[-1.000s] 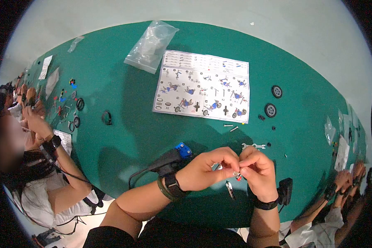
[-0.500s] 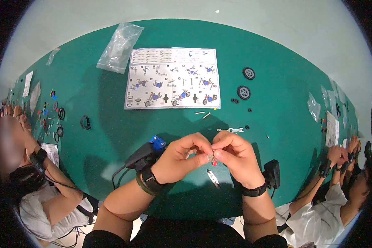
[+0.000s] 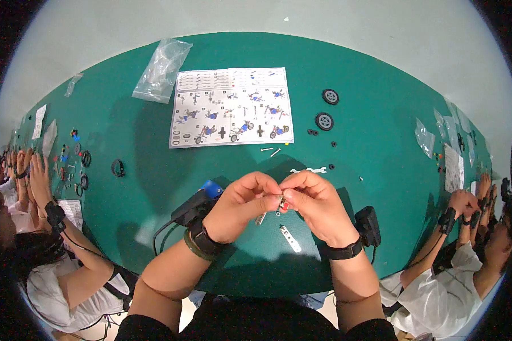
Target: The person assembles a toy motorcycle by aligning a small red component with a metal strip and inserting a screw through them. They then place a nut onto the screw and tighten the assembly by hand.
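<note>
My left hand [image 3: 246, 207] and my right hand [image 3: 314, 210] meet above the table, thumbs and index fingers pinched together. Between the fingertips is a small assembly with a red part [image 3: 284, 207] and metal bits, mostly covered by the fingers. A metal piece [image 3: 260, 218] sticks out below my left thumb. Nearer to me, a perforated metal strip [image 3: 290, 238] lies on the green table. Just beyond my hands rests a small metal wrench [image 3: 310, 170]. A blue part [image 3: 211, 188] shows behind my left wrist.
An instruction sheet [image 3: 233, 133] lies ahead, with a clear plastic bag [image 3: 162, 71] at its left. Two screws [image 3: 275, 152] sit below the sheet. Rightward are two wheels [image 3: 324, 121] and several small black parts [image 3: 312, 132]. A black ring [image 3: 118, 167] lies left. Other people work at both sides.
The view has shifted slightly, so the sheet and wheels appear farther left. My hands stay pinched together, and a metal piece now shows below my left thumb.
</note>
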Demonstrator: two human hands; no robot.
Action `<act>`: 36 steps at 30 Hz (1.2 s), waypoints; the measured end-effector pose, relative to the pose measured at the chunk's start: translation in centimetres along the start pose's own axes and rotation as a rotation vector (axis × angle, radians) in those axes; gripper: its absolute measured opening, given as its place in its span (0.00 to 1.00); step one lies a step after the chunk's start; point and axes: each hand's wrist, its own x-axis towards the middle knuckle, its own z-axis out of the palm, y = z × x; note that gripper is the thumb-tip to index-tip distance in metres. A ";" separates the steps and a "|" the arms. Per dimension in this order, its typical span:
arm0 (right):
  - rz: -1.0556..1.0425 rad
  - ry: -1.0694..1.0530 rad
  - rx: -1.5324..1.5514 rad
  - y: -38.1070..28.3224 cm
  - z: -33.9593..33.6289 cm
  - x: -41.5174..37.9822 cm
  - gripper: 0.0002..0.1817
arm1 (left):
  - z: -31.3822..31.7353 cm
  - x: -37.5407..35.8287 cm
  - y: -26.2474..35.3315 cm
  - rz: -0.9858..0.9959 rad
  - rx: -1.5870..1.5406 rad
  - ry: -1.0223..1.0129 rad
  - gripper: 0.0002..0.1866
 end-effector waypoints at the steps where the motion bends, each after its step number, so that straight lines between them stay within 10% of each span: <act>1: 0.007 -0.004 0.012 -0.1 0.0 0.0 0.05 | 0.0 0.0 0.0 -0.001 -0.007 -0.003 0.06; 36: -0.235 -0.203 -0.225 -1.3 -0.2 -0.9 0.07 | -0.2 0.0 0.3 0.245 0.093 -0.213 0.05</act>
